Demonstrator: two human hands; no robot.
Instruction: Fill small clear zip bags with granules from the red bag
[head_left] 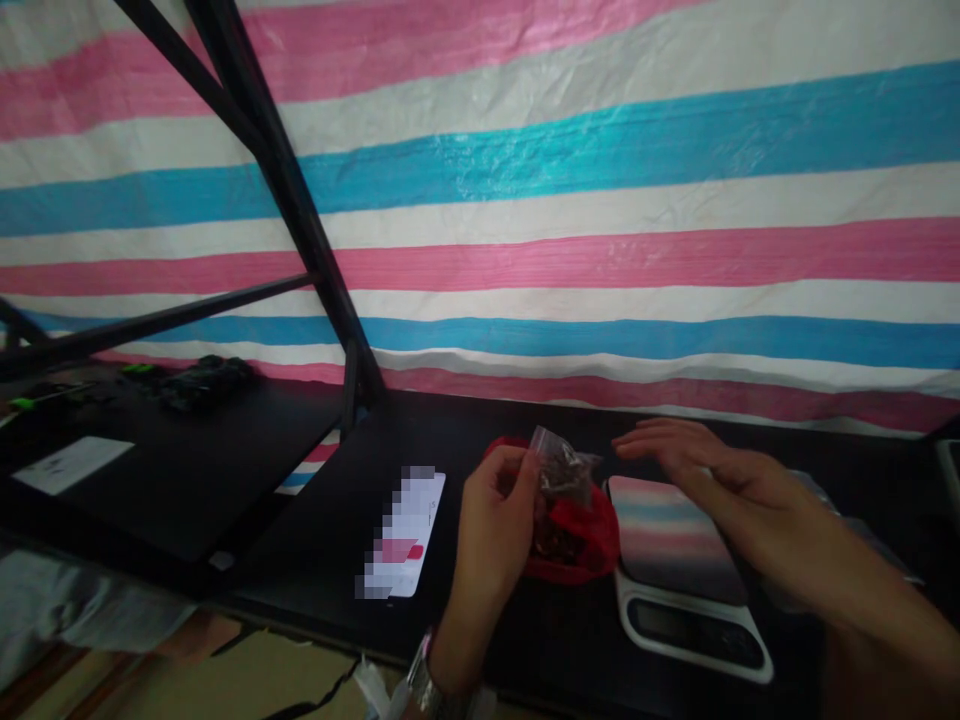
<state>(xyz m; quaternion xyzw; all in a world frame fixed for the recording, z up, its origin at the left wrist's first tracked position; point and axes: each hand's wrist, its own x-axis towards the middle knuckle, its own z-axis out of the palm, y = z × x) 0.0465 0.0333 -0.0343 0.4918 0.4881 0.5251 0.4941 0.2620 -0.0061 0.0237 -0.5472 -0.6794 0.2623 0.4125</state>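
Note:
My left hand (501,510) pinches the edge of a small clear zip bag (564,468) with dark bits inside. The bag hangs over a red bag (581,540), which lies open on the black table and holds dark small pieces that I cannot make out. To the right, my right hand (709,465) is held flat with fingers stretched out, above the kitchen scale (675,530). Nothing is in that hand. The scale has a shiny plate and a white body, and its plate is bare.
A lit phone (409,540) lies left of my left hand. Clear plastic bags (870,540) are partly hidden behind my right forearm. On the left table are a white paper (73,465) and a dark bundle (206,382). A black metal frame (300,215) rises between the tables.

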